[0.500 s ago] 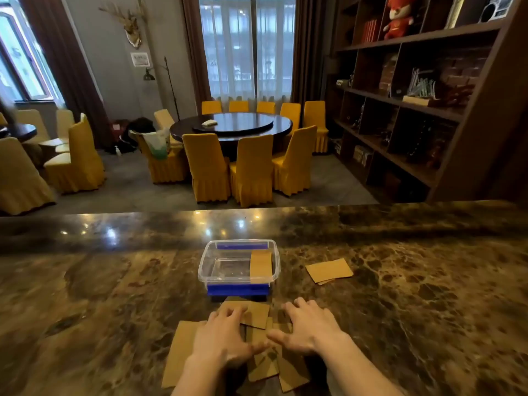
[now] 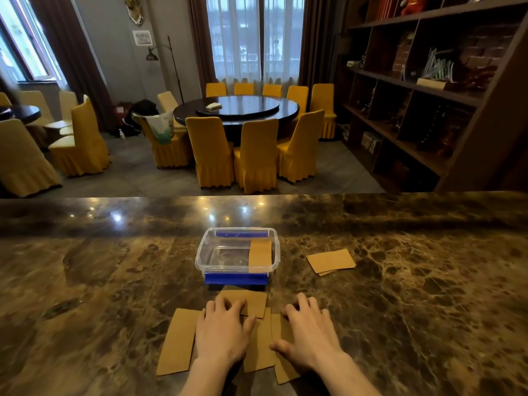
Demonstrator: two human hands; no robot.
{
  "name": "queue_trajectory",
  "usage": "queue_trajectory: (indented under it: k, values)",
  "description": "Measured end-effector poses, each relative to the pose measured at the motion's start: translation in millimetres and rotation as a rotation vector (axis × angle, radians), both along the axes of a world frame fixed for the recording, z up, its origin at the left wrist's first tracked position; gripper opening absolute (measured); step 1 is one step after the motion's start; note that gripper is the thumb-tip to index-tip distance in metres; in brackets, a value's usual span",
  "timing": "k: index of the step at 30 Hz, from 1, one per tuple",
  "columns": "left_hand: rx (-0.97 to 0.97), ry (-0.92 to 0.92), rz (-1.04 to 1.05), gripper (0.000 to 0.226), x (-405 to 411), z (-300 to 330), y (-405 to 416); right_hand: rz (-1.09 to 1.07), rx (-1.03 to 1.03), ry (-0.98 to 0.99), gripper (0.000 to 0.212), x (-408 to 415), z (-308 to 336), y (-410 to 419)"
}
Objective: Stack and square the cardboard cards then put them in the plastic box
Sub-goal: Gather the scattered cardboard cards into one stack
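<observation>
Several brown cardboard cards [image 2: 178, 341] lie loosely overlapped on the marble counter [image 2: 85, 281] near its front edge. My left hand [image 2: 223, 330] rests palm down on them, fingers curled over the farthest card [image 2: 255, 302]. My right hand [image 2: 310, 332] presses flat on the cards to the right, thumb spread. Just beyond stands a clear plastic box [image 2: 237, 252] with blue clips, open, with one card [image 2: 260, 254] leaning inside at its right. A small pile of cards [image 2: 331, 261] lies to the right of the box.
The counter's far edge runs across the middle of the view. Beyond it are a round dark dining table [image 2: 237, 108] ringed by yellow-covered chairs [image 2: 210, 150] and a dark wooden bookshelf [image 2: 428, 90] on the right.
Both hands have spread slightly apart on the cards, and the overlapped cards under them have shifted. The box and the right pile have not moved.
</observation>
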State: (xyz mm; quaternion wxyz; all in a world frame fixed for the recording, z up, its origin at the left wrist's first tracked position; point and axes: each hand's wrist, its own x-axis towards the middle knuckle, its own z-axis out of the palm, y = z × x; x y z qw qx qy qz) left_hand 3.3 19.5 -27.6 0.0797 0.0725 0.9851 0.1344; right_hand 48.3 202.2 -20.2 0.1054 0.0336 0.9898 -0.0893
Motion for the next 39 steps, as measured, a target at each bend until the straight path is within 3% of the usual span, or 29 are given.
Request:
queue_trajectory:
  k: [7, 10, 12, 16, 21, 25, 28, 32, 36, 39]
  values:
    - [0.008, -0.062, 0.110, 0.053, -14, 0, 12, -0.029, -0.041, -0.010, 0.079, -9, -1, 3]
    - [0.076, -0.086, 0.166, 0.063, -19, 7, 14, -0.008, -0.045, -0.025, 0.083, -13, -4, 4]
    - [0.167, -0.067, 0.196, 0.067, -21, 10, 12, -0.001, -0.052, -0.026, 0.085, -17, -6, 7]
    - [0.467, -0.028, 0.269, 0.054, -25, 5, 0, -0.002, -0.094, -0.017, 0.076, -21, -7, 9]
    - [0.717, -0.069, 0.323, 0.046, -28, 8, -9, -0.104, -0.458, 0.066, 0.051, -34, 5, 11]
    - [0.829, -0.205, 0.144, 0.053, -28, 19, -3, -0.092, -0.734, 0.109, 0.049, -38, 17, 5]
    - [0.813, -0.121, -0.022, 0.061, -26, 25, 5, -0.033, -0.802, 0.219, 0.062, -38, 20, 2]
    - [0.782, -0.008, -0.153, 0.058, -21, 36, 21, 0.095, -0.682, 0.322, 0.071, -35, 22, 7]
    - [0.728, 0.026, -0.136, 0.060, -14, 33, 24, 0.000, -0.658, 0.303, 0.040, -24, 11, 16]
    - [0.504, -0.047, -0.103, 0.045, -13, 29, 11, -0.154, -0.716, 0.259, 0.025, -14, 2, 28]
